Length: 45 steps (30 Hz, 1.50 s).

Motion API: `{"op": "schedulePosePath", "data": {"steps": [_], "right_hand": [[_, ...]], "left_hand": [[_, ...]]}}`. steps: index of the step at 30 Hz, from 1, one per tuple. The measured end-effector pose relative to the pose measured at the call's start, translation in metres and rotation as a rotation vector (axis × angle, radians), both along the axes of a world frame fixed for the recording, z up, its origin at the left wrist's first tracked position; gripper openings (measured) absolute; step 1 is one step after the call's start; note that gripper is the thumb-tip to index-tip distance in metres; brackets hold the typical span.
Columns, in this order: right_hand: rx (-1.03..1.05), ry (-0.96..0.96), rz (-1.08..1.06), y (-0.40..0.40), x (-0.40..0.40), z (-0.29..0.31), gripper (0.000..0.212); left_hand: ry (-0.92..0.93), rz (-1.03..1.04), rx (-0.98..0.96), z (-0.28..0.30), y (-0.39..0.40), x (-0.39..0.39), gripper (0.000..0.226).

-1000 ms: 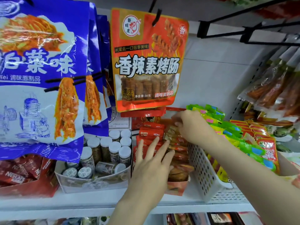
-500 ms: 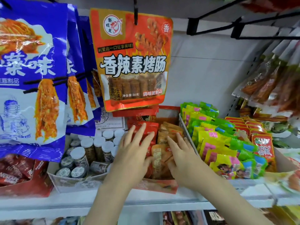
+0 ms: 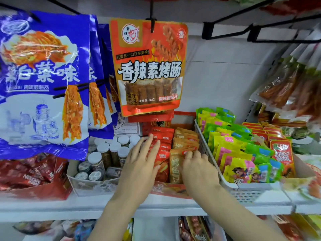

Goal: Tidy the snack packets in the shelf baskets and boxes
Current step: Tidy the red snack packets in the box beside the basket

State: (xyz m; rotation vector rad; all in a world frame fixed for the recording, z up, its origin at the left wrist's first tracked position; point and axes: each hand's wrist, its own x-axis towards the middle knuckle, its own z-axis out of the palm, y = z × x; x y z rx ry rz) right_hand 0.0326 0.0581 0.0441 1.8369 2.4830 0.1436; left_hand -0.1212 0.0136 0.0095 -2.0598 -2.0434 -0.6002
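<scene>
Head view: red packets (image 3: 162,148) and orange packets (image 3: 185,142) stand in rows in a red box (image 3: 171,189) on the shelf (image 3: 52,206). Left hand (image 3: 140,164), fingers straight, rests on red packets; right hand (image 3: 198,168) pinches an orange packet. White basket (image 3: 205,150) just right; jars (image 3: 111,152) left.

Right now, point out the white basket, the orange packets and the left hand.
white basket (image 3: 205,150): head view, on its left lattice wall.
orange packets (image 3: 185,138): head view, on an upper packet's face.
left hand (image 3: 139,167): head view, on its back.
</scene>
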Motion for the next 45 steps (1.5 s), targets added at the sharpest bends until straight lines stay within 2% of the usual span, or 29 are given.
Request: {"op": "schedulePosePath", "data": {"steps": [3,6,10,12,14,16,17,19,23,25,28,32,35,37,39,40,42,44,45], "right_hand": [[0.008,0.002,0.025,0.010,0.001,0.008,0.040],[-0.001,-0.001,0.028,0.017,0.003,0.015,0.036],[0.008,0.016,0.050,0.015,0.004,0.015,0.033],[0.050,0.080,0.068,0.008,0.008,0.014,0.047],[0.121,0.122,0.116,-0.006,0.014,0.006,0.067],[0.164,0.121,0.187,-0.024,0.021,-0.003,0.069],[0.169,0.141,0.214,-0.030,0.025,-0.009,0.067],[0.177,0.173,0.263,-0.035,0.035,-0.021,0.068],[0.178,0.109,0.315,-0.029,0.044,-0.032,0.074],[0.173,0.071,0.290,-0.021,0.043,-0.035,0.071],[0.009,0.056,0.305,-0.009,0.043,-0.045,0.064],[-0.018,0.111,0.306,-0.011,0.041,-0.037,0.063],[0.045,0.354,0.381,-0.038,0.057,-0.018,0.057],[0.246,0.555,0.422,-0.056,0.087,-0.008,0.037],[0.433,0.656,0.365,-0.062,0.129,-0.005,0.022],[0.461,0.678,0.283,-0.061,0.151,-0.005,0.024],[0.406,0.695,0.060,-0.054,0.188,-0.007,0.046],[0.229,0.700,-0.147,-0.045,0.207,-0.009,0.073],[0.114,0.719,-0.196,-0.040,0.210,-0.013,0.078]], "left_hand": [[-0.035,-0.057,0.040,-0.004,-0.025,0.007,0.051],[0.044,-0.101,0.012,-0.012,-0.037,0.006,0.034],[0.050,-0.037,-0.067,-0.010,-0.036,0.009,0.032],[0.067,0.005,-0.104,-0.010,-0.030,0.015,0.022],[0.065,0.037,-0.128,-0.012,-0.025,0.023,0.022],[0.053,0.023,-0.114,-0.010,-0.026,0.030,0.014],[0.048,0.001,-0.091,-0.011,-0.028,0.031,0.013],[0.042,0.008,-0.039,-0.013,-0.029,0.031,0.029],[0.143,0.060,-0.138,-0.024,-0.025,0.019,0.063],[0.205,0.056,-0.153,-0.027,-0.021,0.019,0.064],[0.196,0.041,-0.148,-0.028,-0.019,0.021,0.060],[0.166,0.024,-0.137,-0.018,-0.020,0.025,0.053],[-0.029,-0.032,0.003,-0.008,-0.030,0.036,0.041],[-0.274,-0.119,0.038,-0.001,-0.039,0.053,0.034],[-0.496,-0.196,-0.011,0.007,-0.043,0.079,0.034],[-0.589,-0.228,-0.042,0.010,-0.042,0.094,0.038],[-0.707,-0.248,-0.114,0.014,-0.037,0.124,0.055],[-0.785,-0.209,-0.181,0.013,-0.030,0.147,0.073],[-0.835,-0.187,-0.202,0.011,-0.027,0.156,0.078]]}}
